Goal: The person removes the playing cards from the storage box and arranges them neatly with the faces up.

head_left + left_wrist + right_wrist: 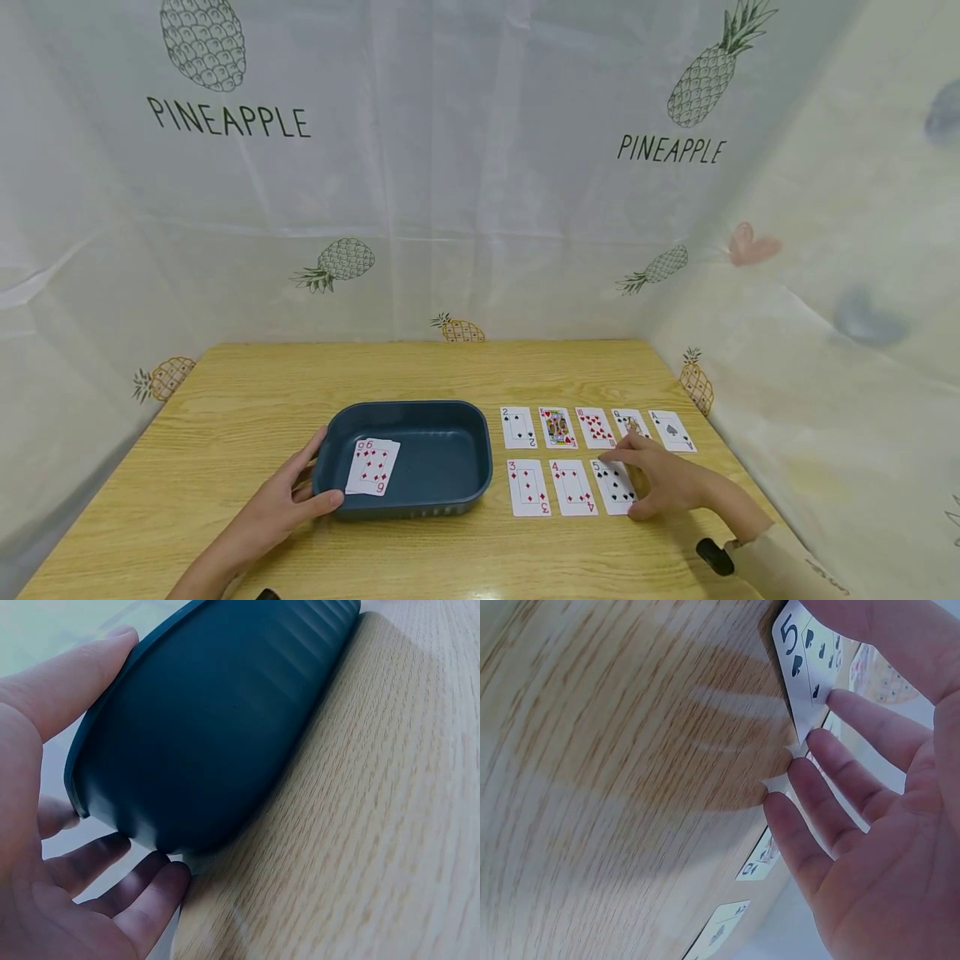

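A dark blue rectangular tray [442,457] stands on the table's left-centre. My left hand [283,500] holds its left end, thumb at the near corner of the rim; in the left wrist view the other fingers touch the tray's outer wall [195,742]. Inside the tray lies a small stack of playing cards [373,467], a red six or nine of diamonds on top. My right hand [667,477] pinches a black five playing card [613,490] by its edges, at the right end of the near row. That card's corner [799,664] shows between thumb and fingers in the right wrist view.
Left of the five lie a three [528,488] and a four of diamonds [573,488]. Behind runs a face-up row: a two [517,428], a king [557,428], a ten of hearts [595,428], a partly covered queen [630,422] and an ace [672,432]. Pineapple-printed curtains [480,208] border the table.
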Available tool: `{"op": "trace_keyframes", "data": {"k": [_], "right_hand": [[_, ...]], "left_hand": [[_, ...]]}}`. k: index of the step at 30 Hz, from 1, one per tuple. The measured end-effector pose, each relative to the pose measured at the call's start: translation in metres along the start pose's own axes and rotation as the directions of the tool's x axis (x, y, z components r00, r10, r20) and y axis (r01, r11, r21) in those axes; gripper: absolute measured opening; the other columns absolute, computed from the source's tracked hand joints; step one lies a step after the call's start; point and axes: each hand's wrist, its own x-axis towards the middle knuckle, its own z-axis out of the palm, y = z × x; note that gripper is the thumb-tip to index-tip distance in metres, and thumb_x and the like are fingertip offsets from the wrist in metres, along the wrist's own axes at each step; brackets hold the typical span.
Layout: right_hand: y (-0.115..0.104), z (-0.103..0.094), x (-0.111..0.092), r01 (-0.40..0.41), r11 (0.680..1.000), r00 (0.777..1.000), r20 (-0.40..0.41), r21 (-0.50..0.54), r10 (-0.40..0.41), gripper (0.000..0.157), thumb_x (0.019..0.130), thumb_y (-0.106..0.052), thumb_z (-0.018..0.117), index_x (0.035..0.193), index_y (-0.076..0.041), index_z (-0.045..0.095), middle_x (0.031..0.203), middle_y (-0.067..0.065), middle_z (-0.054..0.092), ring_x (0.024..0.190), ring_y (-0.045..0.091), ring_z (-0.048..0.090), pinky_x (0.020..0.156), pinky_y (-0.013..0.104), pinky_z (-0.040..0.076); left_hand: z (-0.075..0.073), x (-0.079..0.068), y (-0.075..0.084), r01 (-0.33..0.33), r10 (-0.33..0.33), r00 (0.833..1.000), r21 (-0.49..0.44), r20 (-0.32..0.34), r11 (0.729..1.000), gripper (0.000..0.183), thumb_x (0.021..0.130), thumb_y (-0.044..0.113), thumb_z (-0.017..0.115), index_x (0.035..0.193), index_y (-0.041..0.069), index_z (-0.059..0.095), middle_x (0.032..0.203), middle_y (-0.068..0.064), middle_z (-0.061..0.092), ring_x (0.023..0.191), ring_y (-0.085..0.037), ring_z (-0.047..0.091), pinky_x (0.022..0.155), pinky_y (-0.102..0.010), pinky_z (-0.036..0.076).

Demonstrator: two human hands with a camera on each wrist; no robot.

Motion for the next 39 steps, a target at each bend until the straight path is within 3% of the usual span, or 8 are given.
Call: {"op": "trace_keyframes", "data": {"k": [6, 17, 21, 24, 28, 33, 39], "right_hand": [[0.0, 0.0, -0.001, 0.004, 1.0, 1.0, 0.003, -0.001, -0.004, 0.078, 0.076, -0.028, 0.095, 0.145, -0.009, 0.063, 0.132, 0.006, 0.054, 0.124, 0.034, 0.051, 0.098, 0.046, 0.052], [-0.002, -0.002, -0.002, 0.015, 1.0, 1.0, 0.011, 0.009, -0.015, 0.079, 0.077, -0.028, 0.095, 0.146, -0.008, 0.062, 0.132, 0.008, 0.053, 0.125, 0.038, 0.051, 0.095, 0.045, 0.053], [-0.001, -0.004, -0.002, 0.017, 1.0, 1.0, 0.022, 0.001, -0.017, 0.082, 0.077, -0.032, 0.095, 0.148, -0.008, 0.06, 0.133, 0.007, 0.054, 0.122, 0.033, 0.054, 0.094, 0.045, 0.055], [-0.001, -0.008, -0.001, 0.032, 0.999, 0.999, 0.013, -0.022, -0.032, 0.082, 0.076, -0.029, 0.095, 0.148, -0.008, 0.06, 0.132, 0.007, 0.056, 0.116, 0.026, 0.057, 0.091, 0.04, 0.055], [-0.004, -0.015, 0.004, 0.023, 1.0, 0.999, -0.022, -0.019, -0.023, 0.075, 0.079, -0.02, 0.092, 0.146, -0.007, 0.062, 0.132, 0.009, 0.057, 0.114, 0.026, 0.059, 0.089, 0.04, 0.055], [-0.022, -0.029, 0.022, 0.021, 1.0, 0.994, -0.108, 0.01, -0.02, 0.064, 0.089, -0.015, 0.087, 0.147, -0.008, 0.061, 0.13, 0.008, 0.057, 0.115, 0.03, 0.06, 0.088, 0.046, 0.056], [-0.065, -0.036, 0.065, 0.056, 0.998, 0.977, -0.207, -0.021, -0.059, 0.059, 0.096, -0.018, 0.081, 0.15, -0.007, 0.059, 0.134, 0.007, 0.06, 0.117, 0.024, 0.061, 0.092, 0.046, 0.055]], "left_hand": [[0.0, 0.001, -0.001, 0.004, -0.004, 1.0, 0.005, -0.003, 1.0, 0.097, 0.102, 0.018, 0.073, 0.173, 0.02, 0.006, 0.17, -0.03, 0.021, 0.143, -0.045, 0.049, 0.096, -0.015, 0.051], [0.0, 0.001, 0.0, 0.01, -0.01, 1.0, 0.02, -0.01, 1.0, 0.098, 0.102, 0.019, 0.073, 0.173, 0.019, 0.006, 0.17, -0.03, 0.022, 0.143, -0.045, 0.048, 0.096, -0.014, 0.05], [0.0, 0.001, -0.001, 0.01, -0.009, 1.0, 0.026, -0.013, 1.0, 0.097, 0.102, 0.02, 0.074, 0.173, 0.02, 0.007, 0.169, -0.03, 0.024, 0.142, -0.044, 0.049, 0.096, -0.014, 0.05], [0.0, 0.001, -0.001, 0.007, -0.006, 1.0, 0.024, -0.012, 1.0, 0.097, 0.102, 0.019, 0.073, 0.173, 0.019, 0.007, 0.169, -0.03, 0.023, 0.142, -0.044, 0.049, 0.096, -0.014, 0.05], [0.0, 0.001, -0.002, 0.02, -0.02, 1.0, 0.018, -0.013, 1.0, 0.097, 0.102, 0.02, 0.073, 0.173, 0.021, 0.007, 0.17, -0.029, 0.022, 0.144, -0.045, 0.048, 0.096, -0.014, 0.05], [0.0, 0.0, -0.001, 0.044, -0.043, 0.999, 0.027, -0.02, 0.999, 0.097, 0.102, 0.023, 0.074, 0.173, 0.023, 0.007, 0.17, -0.028, 0.022, 0.146, -0.046, 0.045, 0.096, -0.013, 0.049], [0.001, 0.0, 0.0, 0.05, -0.049, 0.999, 0.041, -0.022, 0.998, 0.098, 0.102, 0.023, 0.074, 0.173, 0.022, 0.007, 0.17, -0.028, 0.022, 0.146, -0.046, 0.045, 0.096, -0.012, 0.049]]}}
